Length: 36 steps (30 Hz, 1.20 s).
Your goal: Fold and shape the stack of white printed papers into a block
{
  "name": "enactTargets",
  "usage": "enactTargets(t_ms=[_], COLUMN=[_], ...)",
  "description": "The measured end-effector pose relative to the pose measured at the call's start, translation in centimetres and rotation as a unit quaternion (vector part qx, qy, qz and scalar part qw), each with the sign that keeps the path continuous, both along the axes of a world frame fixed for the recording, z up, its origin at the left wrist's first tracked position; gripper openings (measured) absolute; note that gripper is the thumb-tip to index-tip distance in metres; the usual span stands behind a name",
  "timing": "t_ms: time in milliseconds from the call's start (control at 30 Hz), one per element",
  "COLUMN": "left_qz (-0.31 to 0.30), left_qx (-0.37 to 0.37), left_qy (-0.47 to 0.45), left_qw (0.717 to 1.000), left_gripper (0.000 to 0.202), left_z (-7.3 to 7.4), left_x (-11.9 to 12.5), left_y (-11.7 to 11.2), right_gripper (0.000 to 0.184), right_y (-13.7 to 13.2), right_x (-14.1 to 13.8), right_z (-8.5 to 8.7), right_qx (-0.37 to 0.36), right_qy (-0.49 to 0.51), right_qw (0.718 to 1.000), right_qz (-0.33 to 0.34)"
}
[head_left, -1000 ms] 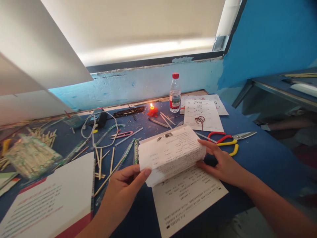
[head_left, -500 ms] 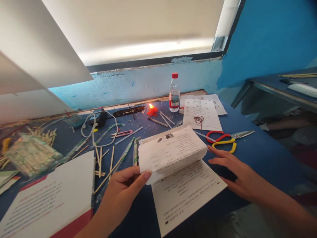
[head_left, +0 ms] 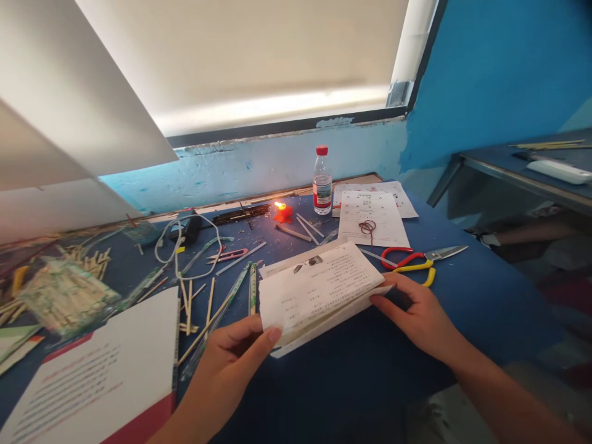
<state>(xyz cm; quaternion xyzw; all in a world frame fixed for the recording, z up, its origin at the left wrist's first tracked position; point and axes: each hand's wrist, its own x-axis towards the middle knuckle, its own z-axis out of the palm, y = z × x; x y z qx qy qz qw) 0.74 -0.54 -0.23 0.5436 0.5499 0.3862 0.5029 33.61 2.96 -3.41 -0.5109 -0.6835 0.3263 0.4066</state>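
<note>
Printed sheets of paper (head_left: 319, 283), folded over, lie between my two hands above the blue table. My left hand (head_left: 235, 351) pinches their lower left corner, thumb on top. At the right edge my right hand (head_left: 411, 314) grips the folded paper between thumb and fingers. Just beyond that hand lie scissors (head_left: 414, 262) with one red and one yellow handle, blades apart. Farther back, a dark red string (head_left: 367, 228) is coiled on a printed sheet (head_left: 379, 209). Pink-handled thread snips (head_left: 229, 254) rest left of the folded paper.
A lit red candle (head_left: 282, 213) burns near the wall, beside a water bottle (head_left: 322, 185). Bagged wooden sticks (head_left: 67, 293), loose sticks and a white cable (head_left: 160, 243) cover the left. A white booklet (head_left: 106, 370) lies front left. Another table (head_left: 504, 169) stands right.
The lower part of the paper, which hung toward me, has been folded back under the top part. My right hand has closed from beside the paper onto its right edge.
</note>
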Motion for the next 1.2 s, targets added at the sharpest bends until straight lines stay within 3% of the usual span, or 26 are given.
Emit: enactTargets(t_ms=[200,433,567,700,900,967,1100,1200], left_qz=[-0.04,-0.008,-0.003,-0.012,-0.008,0.0,0.001,0.005], left_qx=[0.086,0.062,0.077,0.034,0.002,0.006,0.018,0.022], left_qy=[0.01,0.033,0.038,-0.008,-0.061,-0.044,-0.025,-0.03], left_qw=[0.995,0.998,0.996,0.999,0.998,0.999,1.0,0.999], left_gripper=[0.028,0.019,0.03,0.04,0.046,0.046,0.045,0.045], left_z=[-0.1,-0.5,-0.5,-0.9,-1.1,-1.1,-1.1,-1.2], left_x=[-0.3,0.7,1.5,2.2,3.3,3.4,3.0,2.6], left_y=[-0.3,-0.4,-0.7,-1.2,-1.2,-1.0,-0.7,-0.6], right_gripper=[0.033,0.06,0.055,0.05,0.042,0.052,0.096,0.114], right_y=[0.3,0.4,0.0,-0.3,-0.2,0.0,0.9,1.7], right_x=[-1.1,-1.6,-1.9,-1.9,-2.0,-1.9,-1.0,0.2], right_z=[-1.2,-0.9,-1.0,-1.4,-1.5,-1.4,-1.0,-0.3], right_qx=[-0.015,-0.04,-0.002,0.048,0.058,0.045,0.007,-0.029], right_qy=[0.105,0.152,0.107,0.027,0.0,0.013,0.059,0.027], right_qw=[0.992,0.985,0.992,0.997,0.998,0.999,0.998,0.999], right_qz=[-0.074,-0.068,-0.059,-0.056,-0.018,-0.018,0.009,0.029])
